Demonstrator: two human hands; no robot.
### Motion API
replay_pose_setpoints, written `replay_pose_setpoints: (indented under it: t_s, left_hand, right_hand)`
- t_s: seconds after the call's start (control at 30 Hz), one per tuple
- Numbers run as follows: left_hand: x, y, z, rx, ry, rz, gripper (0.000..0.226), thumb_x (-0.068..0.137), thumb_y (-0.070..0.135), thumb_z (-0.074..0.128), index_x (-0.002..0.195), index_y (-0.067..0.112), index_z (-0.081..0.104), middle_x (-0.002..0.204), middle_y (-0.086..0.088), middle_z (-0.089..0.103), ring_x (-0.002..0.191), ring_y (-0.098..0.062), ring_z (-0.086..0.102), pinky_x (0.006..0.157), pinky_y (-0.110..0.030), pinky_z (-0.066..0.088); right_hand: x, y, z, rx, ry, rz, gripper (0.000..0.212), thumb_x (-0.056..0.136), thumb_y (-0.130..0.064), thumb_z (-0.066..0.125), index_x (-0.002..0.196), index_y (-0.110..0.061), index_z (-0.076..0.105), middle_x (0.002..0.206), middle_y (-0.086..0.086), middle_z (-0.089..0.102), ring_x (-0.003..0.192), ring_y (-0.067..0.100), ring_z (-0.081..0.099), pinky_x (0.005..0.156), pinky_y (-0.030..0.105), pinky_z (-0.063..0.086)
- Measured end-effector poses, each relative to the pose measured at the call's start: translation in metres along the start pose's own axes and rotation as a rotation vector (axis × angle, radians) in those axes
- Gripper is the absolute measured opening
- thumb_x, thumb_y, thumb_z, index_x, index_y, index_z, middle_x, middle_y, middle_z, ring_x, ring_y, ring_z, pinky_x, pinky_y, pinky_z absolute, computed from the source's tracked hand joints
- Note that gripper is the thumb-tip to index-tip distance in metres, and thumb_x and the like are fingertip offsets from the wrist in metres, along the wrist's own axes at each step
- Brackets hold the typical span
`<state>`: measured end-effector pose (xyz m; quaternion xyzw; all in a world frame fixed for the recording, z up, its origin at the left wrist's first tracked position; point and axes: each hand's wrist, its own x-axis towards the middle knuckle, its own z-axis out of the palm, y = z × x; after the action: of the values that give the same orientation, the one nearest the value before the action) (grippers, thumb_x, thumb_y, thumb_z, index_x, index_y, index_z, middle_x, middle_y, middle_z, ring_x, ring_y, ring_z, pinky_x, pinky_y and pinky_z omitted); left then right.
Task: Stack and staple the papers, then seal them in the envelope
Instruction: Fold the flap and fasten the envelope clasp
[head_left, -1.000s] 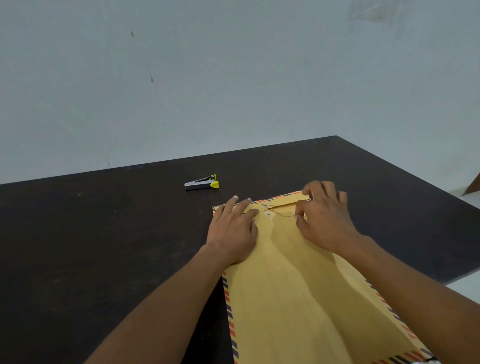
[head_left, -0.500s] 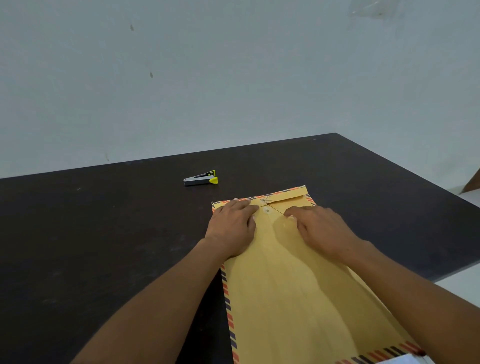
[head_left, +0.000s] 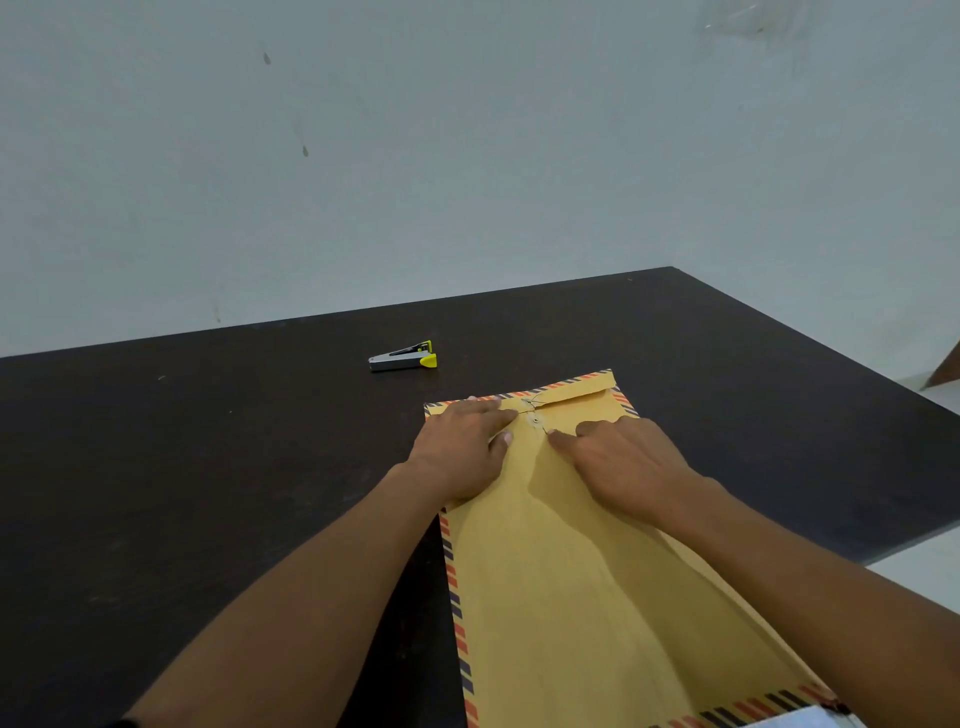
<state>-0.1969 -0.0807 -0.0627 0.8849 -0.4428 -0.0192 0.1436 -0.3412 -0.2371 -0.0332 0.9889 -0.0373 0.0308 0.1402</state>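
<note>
Currently I press my left hand (head_left: 462, 447) flat on the envelope (head_left: 571, 597); my right hand (head_left: 628, 462), fingers pinched, holds the thin string (head_left: 545, 428). Light, flexible paper; grip near the clasp.

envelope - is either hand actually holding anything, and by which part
The left hand lies flat on the envelope near its flap, gripping nothing. The right hand seems to pinch the closure string by its loose end.
</note>
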Motion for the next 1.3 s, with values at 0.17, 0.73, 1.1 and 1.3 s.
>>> replay_pose_setpoints:
  t_s: [0.17,0.73,1.1,1.3]
  left_hand:
    - [0.000,0.000,0.001,-0.036,0.017,-0.009,0.046,0.103,0.040,0.042,0.149,0.033,0.043,0.160,0.007,0.035,0.150,-0.019,0.024,0.118,-0.047,0.028]
    - [-0.013,-0.014,-0.001,-0.320,0.209,-0.042,0.032,0.081,0.040,0.072,0.104,0.021,0.061,0.109,0.005,0.063,0.101,-0.016,0.061,0.088,-0.035,0.051]
    - [-0.023,-0.009,0.001,-0.193,0.263,0.036,0.024,0.087,0.042,0.064,0.098,0.021,0.066,0.109,0.004,0.052,0.103,-0.016,0.052,0.082,-0.035,0.050]
    - [-0.022,-0.008,0.001,-0.018,0.223,0.130,0.040,0.091,0.044,0.048,0.128,0.033,0.057,0.122,0.004,0.054,0.111,-0.020,0.051,0.092,-0.041,0.046]
  right_hand:
    - [0.003,-0.008,0.000,0.183,0.045,0.026,0.040,0.099,-0.023,0.035,0.132,-0.026,0.057,0.114,0.000,0.068,0.094,0.027,0.062,0.072,0.037,0.048]
    - [0.080,-0.010,-0.024,0.576,-0.111,0.057,0.021,0.100,-0.021,0.052,0.093,-0.029,0.071,0.103,-0.006,0.069,0.095,0.019,0.064,0.079,0.034,0.049]
    - [0.112,0.004,-0.011,0.673,-0.050,0.051,0.006,0.091,-0.022,0.069,0.096,-0.023,0.070,0.085,-0.012,0.064,0.082,0.005,0.061,0.086,0.037,0.056]
    - [0.119,0.011,0.002,0.773,0.045,0.131,0.014,0.085,-0.028,0.077,0.087,-0.020,0.066,0.065,-0.010,0.060,0.061,0.005,0.055,0.069,0.033,0.052]
